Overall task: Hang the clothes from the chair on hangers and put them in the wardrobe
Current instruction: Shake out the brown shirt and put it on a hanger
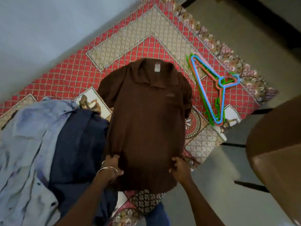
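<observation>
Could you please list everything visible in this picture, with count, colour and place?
brown shirt: one, dark brown, spread collar-away on the rug, hem lifted
hangers: a stack of several, blue, orange, green and pink, on the rug right of the shirt
navy garment: one, dark blue, left of the shirt
pale blue garment: one, light blue, far left
rug: one, red and beige patterned, on the floor
chair: one, brown, right edge
left hand: one, bangles at wrist, grips the hem's left side
right hand: one, grips the hem's right side
</observation>
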Demonstrator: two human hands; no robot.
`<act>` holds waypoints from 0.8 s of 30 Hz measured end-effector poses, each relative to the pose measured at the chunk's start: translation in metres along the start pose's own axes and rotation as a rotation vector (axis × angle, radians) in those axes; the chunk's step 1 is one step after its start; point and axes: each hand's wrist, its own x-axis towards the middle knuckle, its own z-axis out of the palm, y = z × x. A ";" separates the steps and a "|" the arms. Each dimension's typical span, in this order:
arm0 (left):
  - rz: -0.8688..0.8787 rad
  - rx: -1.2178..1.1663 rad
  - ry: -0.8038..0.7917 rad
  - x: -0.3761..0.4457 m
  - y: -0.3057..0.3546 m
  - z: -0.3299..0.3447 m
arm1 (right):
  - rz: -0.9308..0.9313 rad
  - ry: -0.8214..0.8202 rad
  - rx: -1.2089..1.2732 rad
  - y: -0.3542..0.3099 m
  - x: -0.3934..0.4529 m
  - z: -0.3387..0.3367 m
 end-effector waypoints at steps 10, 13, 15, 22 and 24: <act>-0.085 0.415 0.080 0.011 -0.056 0.094 | 0.462 0.162 0.418 0.076 -0.012 0.096; 0.036 0.506 0.192 0.025 -0.075 0.111 | 0.402 0.188 0.361 0.078 -0.018 0.102; 0.079 0.511 0.255 0.033 -0.080 0.113 | 0.365 0.221 0.415 0.075 -0.020 0.104; 0.084 0.508 0.224 0.037 -0.085 0.114 | 0.314 0.305 1.167 0.056 -0.041 0.096; 0.097 0.544 0.275 0.032 -0.087 0.113 | 0.290 0.290 1.299 0.048 -0.044 0.095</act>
